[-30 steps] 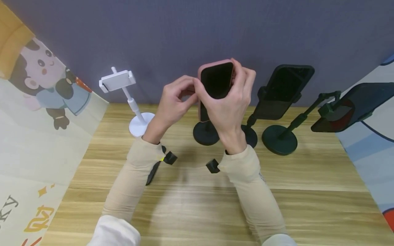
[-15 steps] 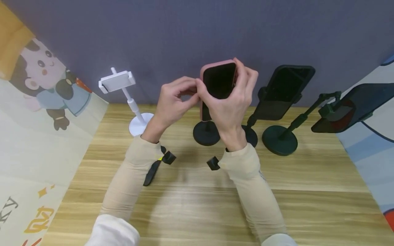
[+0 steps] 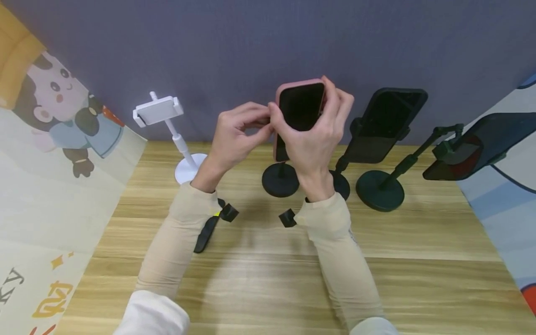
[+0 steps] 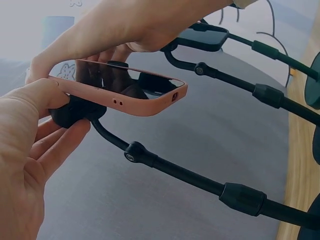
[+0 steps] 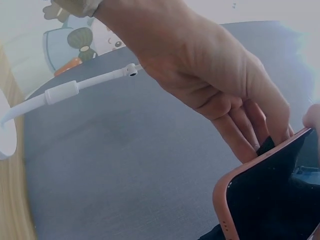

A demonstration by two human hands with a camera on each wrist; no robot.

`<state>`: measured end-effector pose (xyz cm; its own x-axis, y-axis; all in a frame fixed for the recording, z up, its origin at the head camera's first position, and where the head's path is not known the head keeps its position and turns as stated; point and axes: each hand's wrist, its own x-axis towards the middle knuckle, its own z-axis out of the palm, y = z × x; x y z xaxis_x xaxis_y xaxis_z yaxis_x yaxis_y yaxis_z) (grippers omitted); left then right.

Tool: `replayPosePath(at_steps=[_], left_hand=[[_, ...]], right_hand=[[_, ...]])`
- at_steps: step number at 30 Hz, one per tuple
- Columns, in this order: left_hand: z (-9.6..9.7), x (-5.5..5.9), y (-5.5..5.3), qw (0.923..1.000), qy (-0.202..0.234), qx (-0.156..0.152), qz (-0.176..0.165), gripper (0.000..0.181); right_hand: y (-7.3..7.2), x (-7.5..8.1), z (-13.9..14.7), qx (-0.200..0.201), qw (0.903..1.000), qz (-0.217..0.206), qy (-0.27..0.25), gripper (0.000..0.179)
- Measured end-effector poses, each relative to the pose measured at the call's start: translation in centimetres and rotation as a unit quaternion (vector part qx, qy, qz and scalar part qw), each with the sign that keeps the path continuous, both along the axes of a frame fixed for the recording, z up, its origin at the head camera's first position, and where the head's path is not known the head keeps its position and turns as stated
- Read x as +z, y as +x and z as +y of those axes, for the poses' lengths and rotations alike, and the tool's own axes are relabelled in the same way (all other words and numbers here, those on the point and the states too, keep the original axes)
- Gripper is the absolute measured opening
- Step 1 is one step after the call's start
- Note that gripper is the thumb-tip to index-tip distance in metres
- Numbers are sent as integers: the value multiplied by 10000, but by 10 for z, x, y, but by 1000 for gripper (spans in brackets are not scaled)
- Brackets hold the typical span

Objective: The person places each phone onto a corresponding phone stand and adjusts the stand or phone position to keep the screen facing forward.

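A phone in a pink case (image 3: 299, 108), its screen dark, stands up in front of a slim black stand with a round base (image 3: 279, 180). My right hand (image 3: 319, 132) grips the phone, thumb at its left edge and fingers wrapped over the right side. The left hand (image 3: 240, 135) reaches in from the left. Seen from the left wrist, its thumb and fingers pinch the black clamp (image 4: 75, 111) at the top of the stand's jointed arm (image 4: 185, 174), behind the phone. In the right wrist view, left fingertips (image 5: 245, 150) go behind the phone's edge.
To the left is a white phone stand (image 3: 159, 110) with a tilted holder. Two dark stands on the right carry phones, a black one (image 3: 383, 125) and a tilted one (image 3: 487, 144). A long black object (image 3: 205, 235) lies on the wooden table (image 3: 259, 279); a grey panel (image 3: 251, 46) rises behind.
The phone and my right hand have shifted slightly right and upward. The left hand keeps its pinch at the clamp, almost still.
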<state>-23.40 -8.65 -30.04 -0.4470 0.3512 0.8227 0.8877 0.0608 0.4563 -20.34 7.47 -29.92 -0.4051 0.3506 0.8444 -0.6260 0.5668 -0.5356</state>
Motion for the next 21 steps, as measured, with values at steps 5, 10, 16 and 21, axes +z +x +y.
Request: replayPosePath(at_steps=[5,10,16,21], left_hand=[[-1,1,-1,10000,-27,-47,-43,20],[-6,3,0,9996,-263,-76,27,22],[-7,3,1,9987,-427,42,273,21],[-4,1,2,9997,-221,-62,97,20]], right_hand=[[-3,0,-1,-69,9999,111,22,78],[-3,-1,-1,-45,10000,79,11,77],[-3,-1,-1,-34,10000,60,-8,78],[-5,-2,-2,-135,9999,91,-1,80]])
